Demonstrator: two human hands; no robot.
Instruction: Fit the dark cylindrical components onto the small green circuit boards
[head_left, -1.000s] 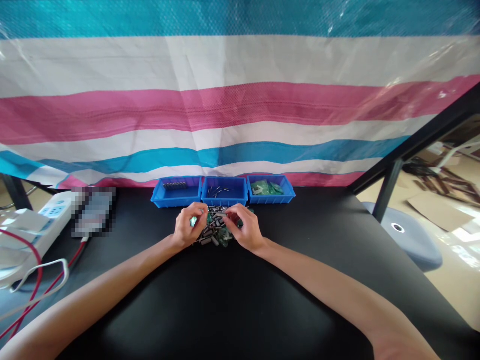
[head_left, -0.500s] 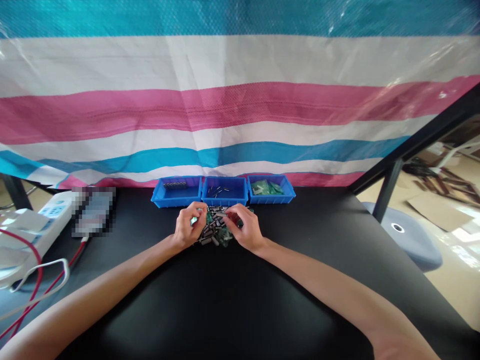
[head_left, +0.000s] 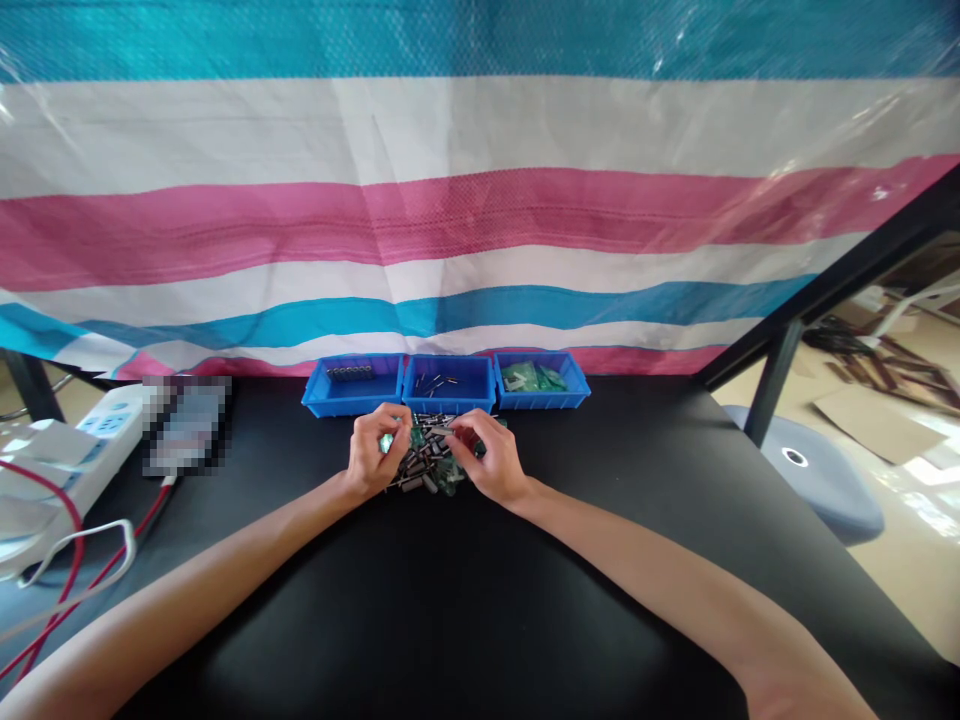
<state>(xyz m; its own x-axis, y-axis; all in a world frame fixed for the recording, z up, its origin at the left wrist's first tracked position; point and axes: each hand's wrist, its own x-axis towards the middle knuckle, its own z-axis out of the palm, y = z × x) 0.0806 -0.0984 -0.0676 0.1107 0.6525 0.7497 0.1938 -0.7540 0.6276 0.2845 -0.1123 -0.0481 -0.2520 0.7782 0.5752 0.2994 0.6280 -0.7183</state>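
A mixed pile of small metal cylinders, pins and green pieces (head_left: 429,466) lies on the black table between my hands. At its left edge my left hand (head_left: 376,450) is closed, thumb against fingers; a bit of green shows beside the fingers, and what they pinch is too small to name. On the right side, my right hand (head_left: 491,455) pinches a grey metal cylinder (head_left: 442,431) between thumb and fingertips. Behind the pile stand three blue bins: the left bin (head_left: 352,402) holds a row of cylinders, the middle bin (head_left: 450,398) thin pins, the right bin (head_left: 544,399) green pieces.
A striped plastic sheet (head_left: 480,210) hangs behind the bins. At the left are a white power strip (head_left: 97,440), a pixelated device (head_left: 186,430) and red and white cables (head_left: 75,560). A grey stool (head_left: 825,480) stands beyond the table's right edge.
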